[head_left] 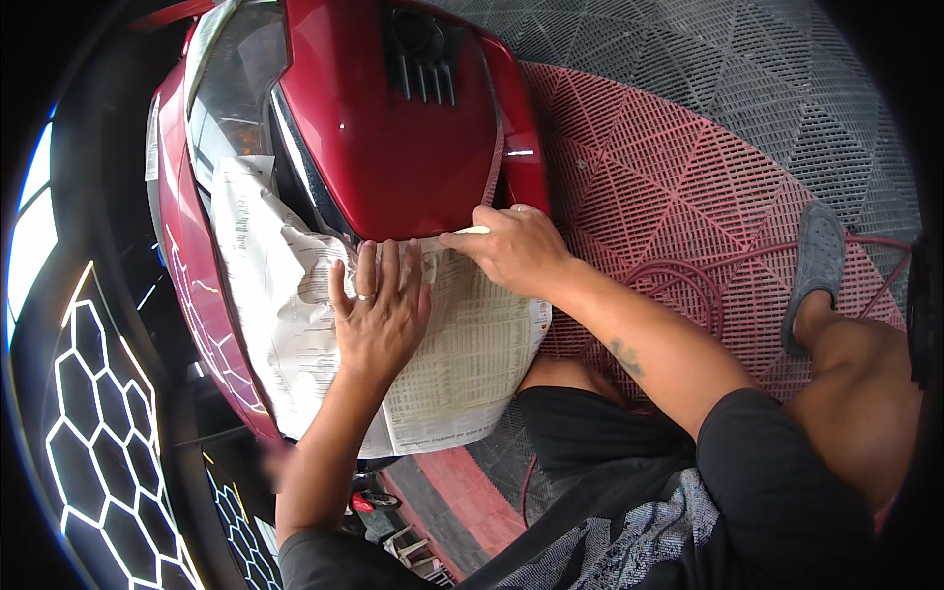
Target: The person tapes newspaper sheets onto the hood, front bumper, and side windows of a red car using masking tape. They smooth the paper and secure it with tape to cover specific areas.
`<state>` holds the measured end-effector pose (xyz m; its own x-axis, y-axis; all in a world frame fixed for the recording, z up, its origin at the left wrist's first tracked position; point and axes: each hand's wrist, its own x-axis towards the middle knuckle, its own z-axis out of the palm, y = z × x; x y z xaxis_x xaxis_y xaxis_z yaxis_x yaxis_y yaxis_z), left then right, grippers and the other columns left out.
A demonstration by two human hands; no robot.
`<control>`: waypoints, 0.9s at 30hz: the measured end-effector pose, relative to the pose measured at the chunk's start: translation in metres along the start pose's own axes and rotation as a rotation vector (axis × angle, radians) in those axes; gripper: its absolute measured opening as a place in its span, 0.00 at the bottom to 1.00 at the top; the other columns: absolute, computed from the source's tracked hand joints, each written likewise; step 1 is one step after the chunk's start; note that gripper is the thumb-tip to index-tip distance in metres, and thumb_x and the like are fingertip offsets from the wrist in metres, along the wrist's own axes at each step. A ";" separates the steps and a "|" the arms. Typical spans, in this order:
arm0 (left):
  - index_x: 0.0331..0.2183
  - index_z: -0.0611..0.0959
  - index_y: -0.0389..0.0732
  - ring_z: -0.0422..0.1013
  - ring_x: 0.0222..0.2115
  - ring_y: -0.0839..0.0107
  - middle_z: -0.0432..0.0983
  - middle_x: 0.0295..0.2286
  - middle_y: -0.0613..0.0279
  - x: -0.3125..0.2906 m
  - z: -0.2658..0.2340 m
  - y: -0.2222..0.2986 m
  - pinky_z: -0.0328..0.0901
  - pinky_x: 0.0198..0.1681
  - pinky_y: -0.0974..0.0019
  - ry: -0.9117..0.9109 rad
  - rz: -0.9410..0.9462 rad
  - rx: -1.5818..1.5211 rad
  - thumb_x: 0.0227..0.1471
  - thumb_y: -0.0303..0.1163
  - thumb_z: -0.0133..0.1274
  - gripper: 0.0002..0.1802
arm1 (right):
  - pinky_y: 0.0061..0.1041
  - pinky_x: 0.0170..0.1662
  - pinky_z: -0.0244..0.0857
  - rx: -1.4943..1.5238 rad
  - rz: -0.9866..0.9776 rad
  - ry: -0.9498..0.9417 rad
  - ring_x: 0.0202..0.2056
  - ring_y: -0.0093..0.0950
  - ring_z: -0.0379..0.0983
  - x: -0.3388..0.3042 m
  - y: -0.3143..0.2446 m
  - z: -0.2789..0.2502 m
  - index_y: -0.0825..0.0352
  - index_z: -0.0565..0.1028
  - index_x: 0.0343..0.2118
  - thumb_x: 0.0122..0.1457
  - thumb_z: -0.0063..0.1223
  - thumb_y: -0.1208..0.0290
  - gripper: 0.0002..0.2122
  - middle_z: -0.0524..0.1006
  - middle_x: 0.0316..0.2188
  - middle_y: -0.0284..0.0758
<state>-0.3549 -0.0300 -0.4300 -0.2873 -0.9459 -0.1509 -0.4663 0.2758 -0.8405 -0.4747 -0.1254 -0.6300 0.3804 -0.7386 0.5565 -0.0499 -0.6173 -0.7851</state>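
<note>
A sheet of newspaper (447, 388) hangs over the lower part of a glossy red car bumper (393, 167), its upper edge running along the painted panel. My left hand (379, 315) lies on the paper with its fingers stretched out, the fingertips at that edge and a ring on one finger. Just to its right, my right hand (516, 251) is closed, thumb and fingers pinched at the seam. From its grip sticks out a small pale yellow flat piece (478, 230); its kind is unclear. A crumpled part of the paper (280, 285) covers the area below the headlight (236, 98).
Red and grey grid floor tiles (678, 167) surround the car. A coiled red hose (678, 285) lies at the right, near a foot in a grey clog (816, 261). A dark glossy surface with hexagonal light reflections (98, 413) stands at the left.
</note>
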 end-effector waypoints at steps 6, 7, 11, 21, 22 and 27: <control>0.61 0.82 0.45 0.64 0.63 0.59 0.71 0.58 0.62 -0.001 0.017 0.016 0.53 0.70 0.40 0.014 0.071 -0.036 0.56 0.46 0.60 0.33 | 0.32 0.45 0.79 0.322 0.118 -0.128 0.36 0.31 0.84 0.009 0.008 -0.008 0.52 0.88 0.50 0.63 0.65 0.68 0.13 0.83 0.35 0.34; 0.61 0.81 0.44 0.64 0.63 0.59 0.71 0.58 0.62 0.001 0.019 0.019 0.53 0.70 0.40 0.016 0.072 -0.070 0.56 0.47 0.61 0.33 | 0.31 0.46 0.79 0.445 0.104 -0.100 0.38 0.31 0.85 0.010 0.025 -0.007 0.55 0.88 0.50 0.64 0.65 0.69 0.13 0.85 0.38 0.35; 0.61 0.81 0.43 0.65 0.63 0.60 0.71 0.58 0.62 0.000 0.022 0.022 0.53 0.70 0.39 0.003 0.051 -0.084 0.56 0.49 0.61 0.35 | 0.25 0.49 0.78 0.781 0.340 -0.211 0.41 0.23 0.83 0.013 0.054 -0.043 0.63 0.87 0.51 0.66 0.65 0.71 0.12 0.88 0.44 0.35; 0.62 0.80 0.42 0.64 0.62 0.59 0.71 0.58 0.61 0.002 0.024 0.023 0.55 0.70 0.38 0.005 0.053 -0.088 0.57 0.49 0.62 0.36 | 0.34 0.34 0.74 0.160 0.150 -0.158 0.29 0.31 0.74 -0.030 0.049 -0.003 0.39 0.87 0.52 0.67 0.59 0.69 0.16 0.71 0.28 0.32; 0.62 0.81 0.42 0.64 0.63 0.58 0.71 0.58 0.61 0.003 0.024 0.024 0.55 0.70 0.38 0.003 0.057 -0.082 0.57 0.49 0.62 0.36 | 0.33 0.34 0.75 0.117 0.128 -0.142 0.29 0.31 0.75 -0.033 0.050 0.004 0.39 0.87 0.52 0.67 0.59 0.70 0.17 0.71 0.28 0.31; 0.62 0.81 0.43 0.64 0.63 0.58 0.71 0.58 0.60 0.003 0.025 0.025 0.54 0.70 0.38 -0.004 0.061 -0.057 0.57 0.49 0.62 0.35 | 0.32 0.35 0.77 0.009 0.079 -0.118 0.28 0.29 0.74 -0.029 0.047 0.015 0.38 0.86 0.54 0.65 0.57 0.75 0.22 0.69 0.28 0.31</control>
<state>-0.3463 -0.0299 -0.4644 -0.3136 -0.9275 -0.2034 -0.4949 0.3425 -0.7986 -0.4745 -0.1287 -0.6870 0.4814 -0.7478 0.4572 -0.0763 -0.5554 -0.8281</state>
